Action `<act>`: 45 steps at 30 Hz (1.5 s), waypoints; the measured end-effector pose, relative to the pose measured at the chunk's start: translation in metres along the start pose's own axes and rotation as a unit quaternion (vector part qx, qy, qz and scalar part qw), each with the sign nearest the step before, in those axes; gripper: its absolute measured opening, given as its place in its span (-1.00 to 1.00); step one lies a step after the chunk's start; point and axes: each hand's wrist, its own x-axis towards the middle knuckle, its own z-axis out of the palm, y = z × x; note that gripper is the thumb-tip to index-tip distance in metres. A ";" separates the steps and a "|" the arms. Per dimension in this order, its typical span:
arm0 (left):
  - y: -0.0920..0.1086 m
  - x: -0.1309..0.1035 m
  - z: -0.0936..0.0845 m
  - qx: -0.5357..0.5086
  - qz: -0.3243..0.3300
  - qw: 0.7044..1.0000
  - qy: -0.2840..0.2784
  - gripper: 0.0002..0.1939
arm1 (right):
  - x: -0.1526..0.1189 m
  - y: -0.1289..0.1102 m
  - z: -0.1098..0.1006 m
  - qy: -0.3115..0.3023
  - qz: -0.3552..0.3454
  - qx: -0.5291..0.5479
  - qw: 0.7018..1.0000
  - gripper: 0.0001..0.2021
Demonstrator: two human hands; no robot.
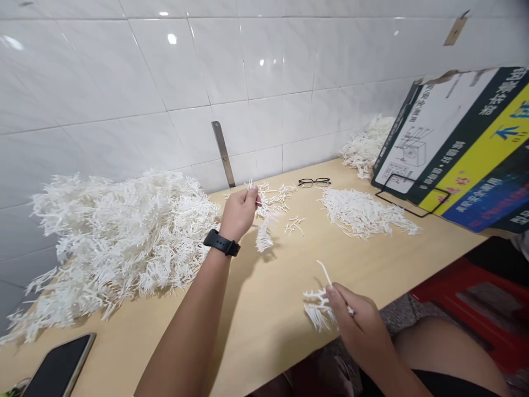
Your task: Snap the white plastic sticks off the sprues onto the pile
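Note:
My left hand (242,212), with a black watch (222,242) on its wrist, is closed in a pinch above the far middle of the table. A white feathery plastic sprig (263,238), slightly blurred, hangs just beside and below its fingers. Behind those fingertips lies a loose heap of bare white branching stems (276,197). My right hand (359,320) is closed around a white branched plastic sprig (318,309) near the table's front edge. A thin stem points up past its thumb, and feathery tips hang to the left; its palm side is hidden.
A large pile of white sprigs (136,237) covers the left side. Small stem pieces (294,225) lie mid-table, with eyeglasses (314,182) behind. Rightward are a flat white heap (363,212), another pile (367,143) and a printed box (454,143). A phone (60,366) lies front left.

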 end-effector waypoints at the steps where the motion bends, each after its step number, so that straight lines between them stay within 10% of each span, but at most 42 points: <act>1: 0.005 -0.002 0.004 -0.003 0.009 1.000 -0.014 -0.52 | 0.005 0.000 -0.002 -0.006 0.002 0.010 1.000 -0.57; 8: -0.001 -0.001 0.021 -0.188 -0.119 0.974 -0.032 -0.79 | 0.006 -0.010 0.001 -0.012 0.074 0.121 0.990 -0.57; 19: -0.033 0.008 0.020 -0.632 -0.333 0.698 -0.043 -0.81 | 0.024 0.018 -0.006 0.012 0.149 0.222 0.963 -0.61; 22: -0.030 0.006 0.021 -0.660 -0.342 0.667 -0.055 -0.79 | 0.028 0.031 -0.006 0.046 0.184 0.299 0.935 -0.65; 28: -0.021 -0.004 0.027 -0.630 -0.340 0.682 -0.149 -0.76 | 0.034 0.043 -0.005 0.057 0.190 0.361 0.911 -0.72; 35: -0.003 -0.017 0.040 -0.530 -0.279 0.751 -0.277 -0.83 | 0.036 0.017 -0.015 0.140 0.029 0.171 0.975 -0.69; 45: 0.031 -0.037 0.052 -0.502 -0.260 0.754 -0.333 -0.84 | 0.079 -0.024 0.005 -0.059 -0.127 0.029 0.990 -0.58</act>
